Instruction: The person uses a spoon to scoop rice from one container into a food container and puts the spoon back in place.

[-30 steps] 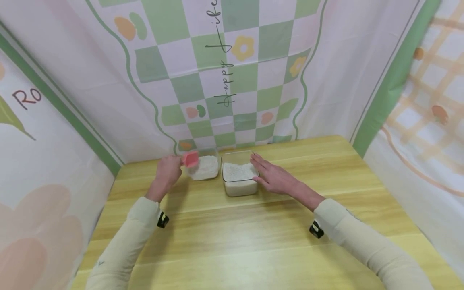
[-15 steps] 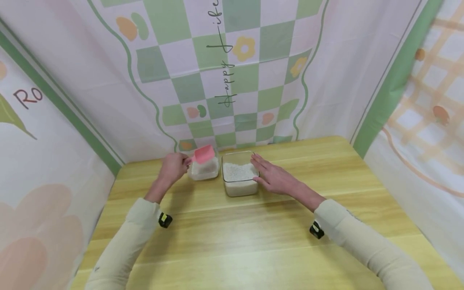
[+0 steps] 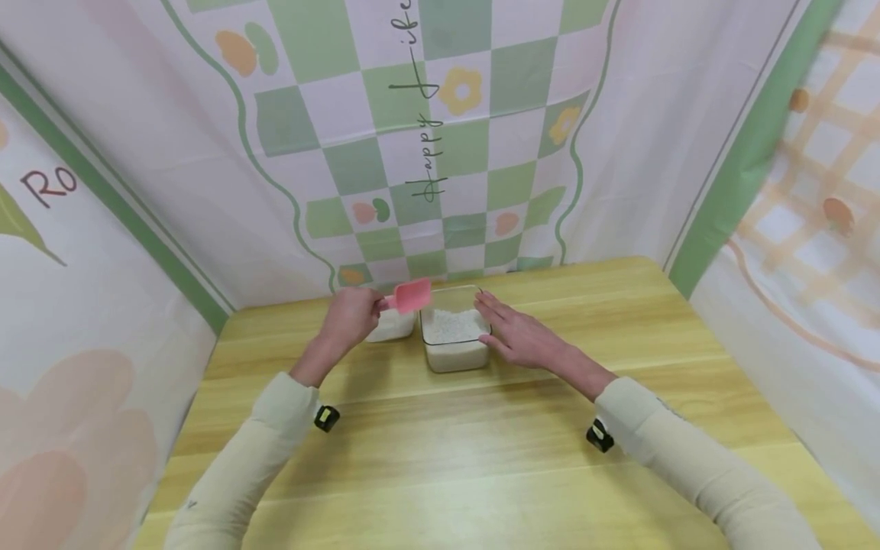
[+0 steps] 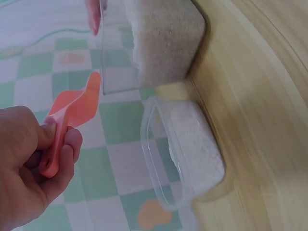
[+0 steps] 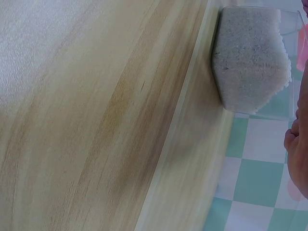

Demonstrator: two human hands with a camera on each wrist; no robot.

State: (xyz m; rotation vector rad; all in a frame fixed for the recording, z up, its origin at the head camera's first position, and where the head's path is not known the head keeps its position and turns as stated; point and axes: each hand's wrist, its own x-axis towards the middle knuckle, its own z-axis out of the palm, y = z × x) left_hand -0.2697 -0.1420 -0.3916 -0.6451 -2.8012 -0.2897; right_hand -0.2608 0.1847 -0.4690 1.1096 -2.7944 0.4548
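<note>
My left hand (image 3: 349, 317) grips the handle of a pink scoop (image 3: 414, 296), thumb on top in the left wrist view. The scoop's tip reaches the left rim of a clear glass container (image 3: 457, 365), with its bowl above the gap between the two containers. White rice (image 4: 166, 45) fills the lower part of the glass container, its surface uneven. Fingers straight, my right hand (image 3: 519, 336) rests against that container's right rim. Below the scoop, partly hidden by my left hand, a smaller clear plastic tub (image 4: 154, 144) holds white grains.
Both containers stand side by side near the back edge of a wooden table (image 3: 440, 458). Behind them hangs a green-and-white checked curtain (image 3: 454, 191). More printed cloth (image 3: 811, 229) closes off the sides.
The scoop has come up out of the plastic tub and moved right, held by my left hand, to the glass container's left rim. My right hand has stayed in place.
</note>
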